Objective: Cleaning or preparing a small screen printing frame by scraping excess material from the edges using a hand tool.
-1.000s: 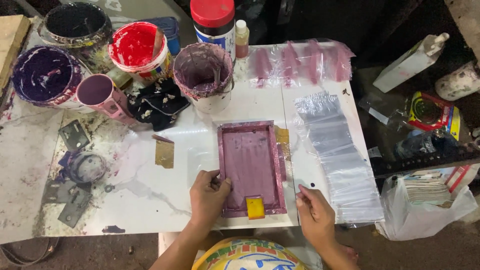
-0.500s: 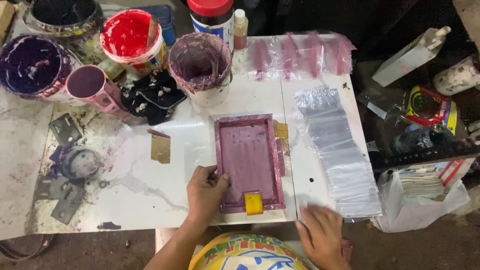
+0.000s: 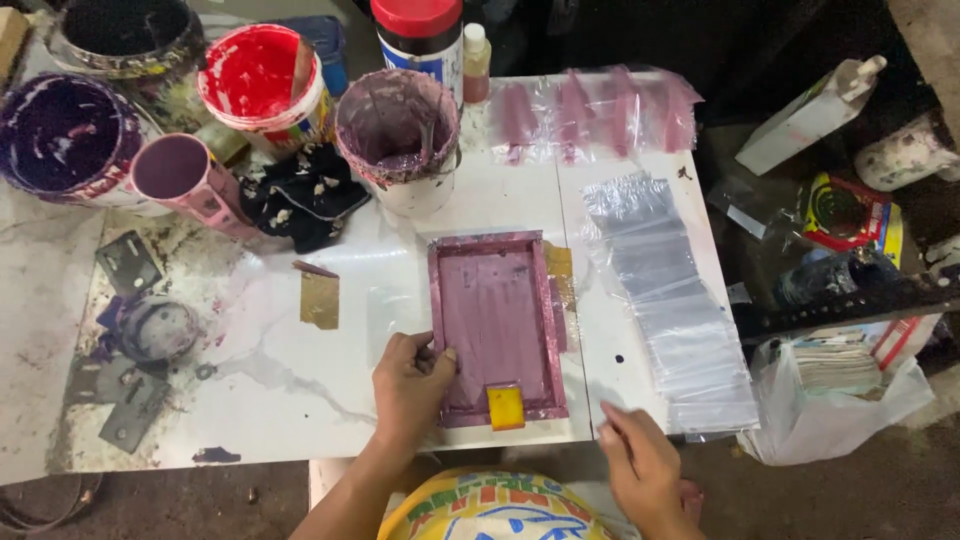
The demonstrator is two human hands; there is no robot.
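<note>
A small pink-stained screen-printing frame [image 3: 497, 325] lies flat on the white table [image 3: 250, 390]. A yellow tab [image 3: 505, 407] sits at its near edge. My left hand [image 3: 410, 385] grips the frame's left rail, thumb on the mesh. My right hand [image 3: 645, 470] hovers at the table's front edge, fingers loosely together, holding nothing that I can see. It is nearest to the long overlapped row of clear plastic bags [image 3: 670, 310] to the right of the frame.
Paint tubs stand at the back: dark purple [image 3: 60, 135], red [image 3: 258, 80], mauve with a stick [image 3: 398, 130], plus a pink cup [image 3: 185, 175]. Printed pink bags [image 3: 590, 110] lie at the back right. A black rag [image 3: 300, 195] and brown tape [image 3: 320, 298] lie left of the frame.
My right hand has pulled back from the frame's lower right corner to the table's front edge. The left hand stays on the frame's left side.
</note>
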